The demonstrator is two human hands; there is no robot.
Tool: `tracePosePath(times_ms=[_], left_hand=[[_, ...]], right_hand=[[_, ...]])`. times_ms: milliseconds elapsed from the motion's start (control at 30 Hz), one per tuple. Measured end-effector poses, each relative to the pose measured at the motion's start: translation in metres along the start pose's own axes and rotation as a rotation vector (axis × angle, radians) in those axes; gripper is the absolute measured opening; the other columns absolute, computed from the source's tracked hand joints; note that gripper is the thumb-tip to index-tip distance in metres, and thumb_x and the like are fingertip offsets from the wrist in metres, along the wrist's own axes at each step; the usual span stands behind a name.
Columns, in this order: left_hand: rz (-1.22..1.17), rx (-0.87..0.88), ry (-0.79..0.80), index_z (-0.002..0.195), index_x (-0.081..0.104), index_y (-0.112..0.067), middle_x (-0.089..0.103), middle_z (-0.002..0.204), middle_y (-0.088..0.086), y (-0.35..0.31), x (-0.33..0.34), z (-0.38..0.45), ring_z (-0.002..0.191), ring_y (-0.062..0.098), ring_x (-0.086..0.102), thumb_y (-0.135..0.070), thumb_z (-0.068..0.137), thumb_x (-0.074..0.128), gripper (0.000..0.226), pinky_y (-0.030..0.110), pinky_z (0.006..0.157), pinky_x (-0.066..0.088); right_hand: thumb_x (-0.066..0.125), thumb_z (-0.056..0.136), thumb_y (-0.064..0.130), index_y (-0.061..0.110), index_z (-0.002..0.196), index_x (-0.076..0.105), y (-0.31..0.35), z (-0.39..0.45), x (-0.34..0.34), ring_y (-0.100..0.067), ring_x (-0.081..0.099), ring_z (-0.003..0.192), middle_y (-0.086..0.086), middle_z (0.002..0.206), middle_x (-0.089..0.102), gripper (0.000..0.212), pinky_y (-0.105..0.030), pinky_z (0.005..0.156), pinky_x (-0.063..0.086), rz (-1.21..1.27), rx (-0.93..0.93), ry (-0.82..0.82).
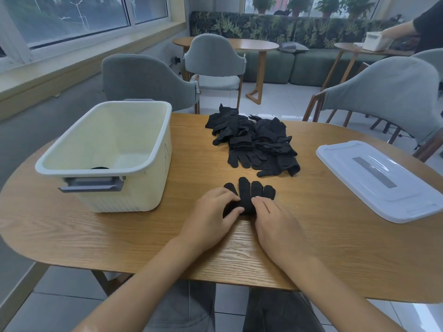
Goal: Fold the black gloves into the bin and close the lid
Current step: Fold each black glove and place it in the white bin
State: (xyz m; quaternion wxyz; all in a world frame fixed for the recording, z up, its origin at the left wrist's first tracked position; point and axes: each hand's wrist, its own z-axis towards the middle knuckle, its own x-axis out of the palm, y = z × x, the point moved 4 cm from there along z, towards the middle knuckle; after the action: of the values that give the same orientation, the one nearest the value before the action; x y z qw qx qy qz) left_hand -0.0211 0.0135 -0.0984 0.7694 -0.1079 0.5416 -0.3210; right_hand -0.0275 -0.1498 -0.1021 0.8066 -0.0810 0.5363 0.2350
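Black glove: knit, limp, light, likely non-slip; best pinched at rolled cuff. Left hand, right hand: both gripping the cuff roll.

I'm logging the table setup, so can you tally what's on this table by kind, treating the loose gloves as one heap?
Bin: 1
Lid: 1
Heap of black gloves: 1
Glove being folded, held by left hand and right hand: 1
Total: 4
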Motion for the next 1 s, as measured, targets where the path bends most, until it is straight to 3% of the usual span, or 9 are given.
tracePosePath(times_ms=[133,267,467,600,733,867,1000], left_hand=[[0.113,0.147,0.085,0.128,0.063,-0.018,0.059,0.122,-0.010,-0.005,-0.004,-0.016,0.112,0.005,0.052,-0.036,0.093,0.068,0.040,0.018,0.094,0.045],[0.252,0.240,0.071,0.125,0.059,-0.014,0.058,0.119,-0.002,-0.012,-0.003,-0.029,0.109,0.014,0.053,-0.025,0.094,0.063,0.033,0.031,0.079,0.055],[0.288,0.265,0.013,0.125,0.060,-0.011,0.064,0.107,0.001,-0.016,-0.001,-0.032,0.097,0.017,0.058,-0.021,0.096,0.054,0.031,0.034,0.073,0.055],[0.231,0.206,0.041,0.129,0.059,-0.014,0.063,0.112,-0.002,-0.013,-0.001,-0.027,0.104,0.014,0.056,-0.024,0.095,0.062,0.036,0.030,0.082,0.053],[0.085,0.071,0.038,0.122,0.063,-0.018,0.066,0.107,-0.006,-0.009,-0.004,-0.016,0.101,0.010,0.055,-0.030,0.095,0.065,0.029,0.028,0.086,0.047],[-0.023,-0.120,0.079,0.115,0.066,-0.024,0.068,0.100,-0.009,-0.007,-0.008,0.006,0.091,0.007,0.059,-0.034,0.098,0.062,0.021,0.027,0.081,0.047],[-0.037,-0.309,0.168,0.100,0.068,-0.021,0.067,0.088,-0.005,0.000,-0.009,0.028,0.081,0.012,0.061,-0.039,0.094,0.066,0.019,0.027,0.065,0.046]], right_hand=[[0.067,0.086,0.006,0.012,0.119,0.067,0.000,-0.009,-0.007,-0.014,0.064,0.100,0.002,0.109,0.069,0.033,-0.024,0.085,0.054,0.122,0.028,-0.038],[0.066,0.090,0.012,0.017,0.120,0.067,0.003,-0.025,-0.014,-0.006,0.059,0.103,0.008,0.110,0.068,0.030,-0.011,0.089,0.039,0.227,0.084,-0.071],[0.073,0.086,0.015,0.019,0.129,0.060,0.007,-0.031,-0.015,-0.005,0.058,0.109,0.009,0.121,0.063,0.045,-0.010,0.090,0.040,0.196,0.033,-0.028],[0.071,0.088,0.012,0.017,0.123,0.064,0.000,-0.020,-0.012,-0.013,0.063,0.099,0.006,0.110,0.066,0.036,-0.024,0.080,0.055,0.202,0.049,-0.028],[0.061,0.097,0.021,0.022,0.119,0.063,-0.007,-0.002,-0.017,-0.011,0.058,0.096,0.008,0.104,0.065,0.022,-0.023,0.080,0.046,0.283,0.130,0.068],[0.052,0.102,0.030,0.026,0.116,0.059,-0.017,0.019,-0.017,-0.011,0.056,0.093,0.009,0.101,0.062,0.016,-0.027,0.076,0.043,0.373,0.275,0.213],[0.054,0.101,0.033,0.023,0.108,0.062,-0.025,0.044,-0.016,-0.013,0.059,0.089,0.003,0.097,0.064,0.015,-0.031,0.075,0.050,0.396,0.384,0.378]])
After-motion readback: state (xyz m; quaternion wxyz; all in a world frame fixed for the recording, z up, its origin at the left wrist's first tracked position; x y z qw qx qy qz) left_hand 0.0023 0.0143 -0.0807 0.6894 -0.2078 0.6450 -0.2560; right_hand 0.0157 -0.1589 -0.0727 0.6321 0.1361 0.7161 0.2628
